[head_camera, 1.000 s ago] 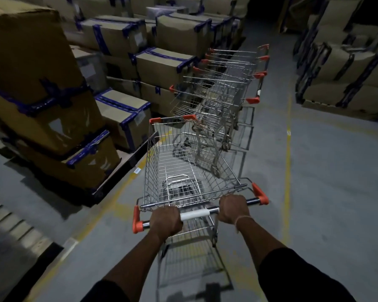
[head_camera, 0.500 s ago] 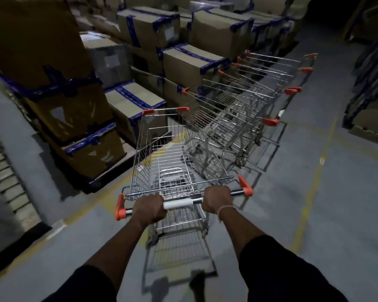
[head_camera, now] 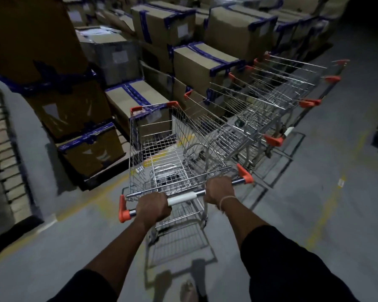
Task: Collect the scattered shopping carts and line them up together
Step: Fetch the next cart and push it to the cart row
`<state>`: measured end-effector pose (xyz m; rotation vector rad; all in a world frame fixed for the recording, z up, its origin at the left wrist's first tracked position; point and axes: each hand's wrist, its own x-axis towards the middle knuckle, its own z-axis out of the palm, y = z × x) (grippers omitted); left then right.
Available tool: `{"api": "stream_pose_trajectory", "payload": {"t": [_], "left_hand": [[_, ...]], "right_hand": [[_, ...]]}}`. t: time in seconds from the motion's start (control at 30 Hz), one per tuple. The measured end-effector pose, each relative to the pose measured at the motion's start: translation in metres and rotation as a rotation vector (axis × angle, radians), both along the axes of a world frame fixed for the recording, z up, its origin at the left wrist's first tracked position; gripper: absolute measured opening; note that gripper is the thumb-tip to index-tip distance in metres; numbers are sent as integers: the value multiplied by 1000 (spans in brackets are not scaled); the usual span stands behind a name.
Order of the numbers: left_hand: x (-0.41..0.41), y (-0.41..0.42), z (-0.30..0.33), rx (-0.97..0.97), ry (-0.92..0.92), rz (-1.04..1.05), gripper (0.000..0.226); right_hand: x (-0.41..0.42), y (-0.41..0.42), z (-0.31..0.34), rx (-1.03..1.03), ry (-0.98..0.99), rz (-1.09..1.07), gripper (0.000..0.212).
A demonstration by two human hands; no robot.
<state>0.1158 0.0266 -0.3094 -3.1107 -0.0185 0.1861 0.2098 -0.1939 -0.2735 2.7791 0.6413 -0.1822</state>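
Dim light, wide-angle bend at frame edges; far corners top right go to black and nothing reads there. Left hand (head_camera: 153, 207) and right hand (head_camera: 219, 189) both wrap the handle bar (head_camera: 184, 197) of one shopping cart (head_camera: 162, 147), fingers curled over the bar and hidden on its far side; only the backs of the hands show. Thin band on the right wrist. Both sleeves are dark and cut off by the bottom edge. A foot at bottom centre is blurred. The held cart stands on the grey floor (head_camera: 314, 203) in the middle of the view, basket wire, four orange corner pieces visible; its wheels are mostly hidden under the frame. Its front end points toward the stacked cardboard boxes (head_camera: 201, 68) with blue tape. Just to its right sits the nested row of carts (head_camera: 271, 99), angled away toward upper right; orange handle ends suggest about four or five carts, exact count unclear since the wires overlap. The held cart's right side lies close beside the rearmost cart of the row; contact cannot be told. Boxes too many to count, several cut off by the top and left edges. Open floor lies right of the row, crossed by a worn yellow line (head_camera: 327, 205); left of the cart a narrower strip runs between it and the box stack.
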Motion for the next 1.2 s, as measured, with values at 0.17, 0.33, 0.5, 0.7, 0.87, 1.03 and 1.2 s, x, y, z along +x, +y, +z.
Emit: {"api": "stream_pose_trajectory", "payload": {"t": [0.17,0.33,0.5,0.7,0.87,1.03,1.2], "left_hand": [[56,-21,-3,-27,14,38,30],[96,-39,-2,-36,15,75,32],[115,-63,-1,-24,22,115,32],[126,-105,4,-15,27,188,32],[120,-141,3,-36,13,271,33],[105,-173,-3,-35,-37,332,31],[95,-212,-3,-10,-62,440,30]], "right_hand": [[61,-20,4,-22,-3,68,32],[107,-36,2,-35,-12,97,38],[132,-56,3,-26,20,110,31],[155,-85,10,-76,79,143,28],[160,-115,12,-34,148,195,32],[158,-150,10,-58,102,310,26],[165,-173,10,-65,96,417,28]]}}
